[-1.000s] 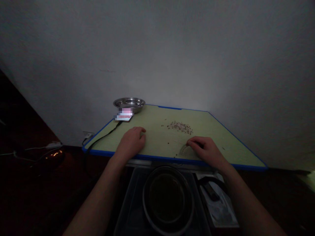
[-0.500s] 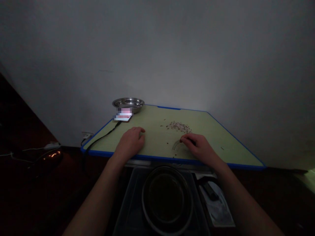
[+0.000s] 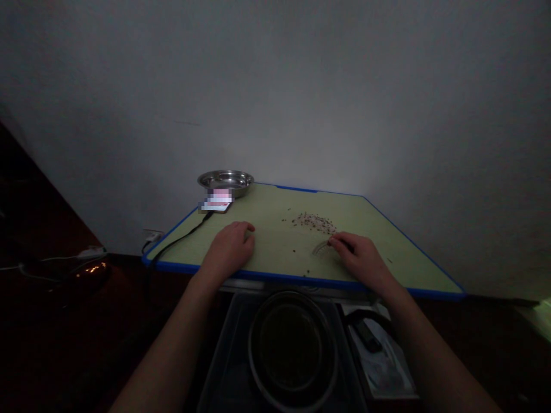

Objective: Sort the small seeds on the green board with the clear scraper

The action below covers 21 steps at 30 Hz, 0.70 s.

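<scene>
My right hand is closed, thumb and fingers pinching a see-through curved piece with fine marks; its exact kind is too blurred to name. The piece is low over the pale green table. Just beyond it lies a spread pile of small dark and pale grains, with the right fingertips near its front right edge. My left hand rests on the table to the left, loosely bent and holding nothing visible, thumb and forefinger apart. A few stray dark grains lie between the hands.
A steel basin stands at the back left, with a lit, blurred-out phone-like device before it and a black cable running off the left edge. Below the front edge is a round dark lidded pot. A wall rises behind.
My right hand has shifted slightly right with the curved piece, which has moved away from the table's front edge. My left hand stays in place.
</scene>
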Each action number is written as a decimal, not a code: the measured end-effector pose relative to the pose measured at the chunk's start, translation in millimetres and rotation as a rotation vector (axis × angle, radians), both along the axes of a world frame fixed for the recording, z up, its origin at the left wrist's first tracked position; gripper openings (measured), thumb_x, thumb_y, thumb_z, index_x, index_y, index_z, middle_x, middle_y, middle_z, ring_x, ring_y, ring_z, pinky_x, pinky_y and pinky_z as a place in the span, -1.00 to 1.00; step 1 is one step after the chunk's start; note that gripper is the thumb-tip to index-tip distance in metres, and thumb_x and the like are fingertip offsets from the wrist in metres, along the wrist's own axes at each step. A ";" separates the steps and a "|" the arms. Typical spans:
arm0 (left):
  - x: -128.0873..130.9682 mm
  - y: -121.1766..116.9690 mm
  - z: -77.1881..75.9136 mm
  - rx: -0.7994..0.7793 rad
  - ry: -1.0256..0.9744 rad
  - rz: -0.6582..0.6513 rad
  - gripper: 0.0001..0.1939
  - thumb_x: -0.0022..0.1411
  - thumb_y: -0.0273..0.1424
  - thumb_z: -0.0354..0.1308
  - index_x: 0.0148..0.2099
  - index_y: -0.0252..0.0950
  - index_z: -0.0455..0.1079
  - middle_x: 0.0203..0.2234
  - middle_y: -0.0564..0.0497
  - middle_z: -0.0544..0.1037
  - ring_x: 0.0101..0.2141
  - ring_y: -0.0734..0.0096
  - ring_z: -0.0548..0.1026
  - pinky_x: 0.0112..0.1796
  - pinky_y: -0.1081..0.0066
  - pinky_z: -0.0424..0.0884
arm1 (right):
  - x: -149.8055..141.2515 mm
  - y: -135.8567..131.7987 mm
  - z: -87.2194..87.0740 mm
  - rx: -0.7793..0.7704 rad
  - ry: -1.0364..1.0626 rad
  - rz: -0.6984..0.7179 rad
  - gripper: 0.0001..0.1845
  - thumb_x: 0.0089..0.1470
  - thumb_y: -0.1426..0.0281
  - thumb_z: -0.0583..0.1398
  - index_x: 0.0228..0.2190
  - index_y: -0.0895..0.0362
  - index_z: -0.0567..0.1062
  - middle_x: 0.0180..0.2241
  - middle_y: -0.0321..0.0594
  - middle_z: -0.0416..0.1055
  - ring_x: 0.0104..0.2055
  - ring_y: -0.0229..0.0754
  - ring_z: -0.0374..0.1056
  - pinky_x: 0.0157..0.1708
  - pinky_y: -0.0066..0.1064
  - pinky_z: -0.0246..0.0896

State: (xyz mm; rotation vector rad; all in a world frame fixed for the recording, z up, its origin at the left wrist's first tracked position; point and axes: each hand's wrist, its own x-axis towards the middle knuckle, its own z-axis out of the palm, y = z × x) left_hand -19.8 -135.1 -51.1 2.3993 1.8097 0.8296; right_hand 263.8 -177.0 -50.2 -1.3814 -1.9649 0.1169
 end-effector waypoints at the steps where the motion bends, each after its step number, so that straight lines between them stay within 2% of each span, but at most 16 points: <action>1: 0.1 -0.1 0.2 -0.001 -0.001 0.001 -0.67 0.17 -0.42 -0.08 -0.07 -0.37 0.39 -0.13 -0.15 0.50 -0.10 0.19 0.43 -0.02 0.25 0.30 | -0.6 -0.9 0.2 0.002 0.007 0.004 -0.76 0.15 0.33 0.07 -0.39 0.15 0.50 -0.44 -0.19 0.49 -0.39 -0.16 0.36 -0.37 -0.39 0.14; 8: -0.2 -0.7 1.1 -0.008 -0.005 0.005 -0.67 0.18 -0.40 -0.07 -0.07 -0.38 0.39 -0.13 -0.17 0.49 -0.10 0.17 0.43 -0.04 0.21 0.31 | -17.6 -3.7 1.3 -0.044 0.009 0.094 -0.78 0.15 0.36 0.08 -0.42 0.15 0.49 -0.46 -0.22 0.49 -0.41 -0.20 0.35 -0.39 -0.41 0.14; 18: -0.3 -0.5 -0.2 0.000 -0.005 0.009 -0.68 0.17 -0.41 -0.07 -0.07 -0.35 0.39 -0.13 -0.15 0.50 -0.10 0.19 0.44 -0.04 0.23 0.32 | -26.4 -5.6 6.2 -0.151 -0.006 0.252 -0.77 0.14 0.39 0.08 -0.45 0.15 0.49 -0.50 -0.26 0.46 -0.44 -0.24 0.31 -0.43 -0.43 0.13; 21: 0.0 -0.8 0.3 -0.002 -0.005 0.005 -0.68 0.18 -0.41 -0.07 -0.08 -0.36 0.39 -0.13 -0.15 0.50 -0.11 0.18 0.44 -0.04 0.23 0.32 | -26.1 -6.3 8.5 -0.177 0.008 0.260 -0.77 0.14 0.37 0.07 -0.45 0.14 0.49 -0.49 -0.26 0.46 -0.44 -0.24 0.31 -0.43 -0.42 0.14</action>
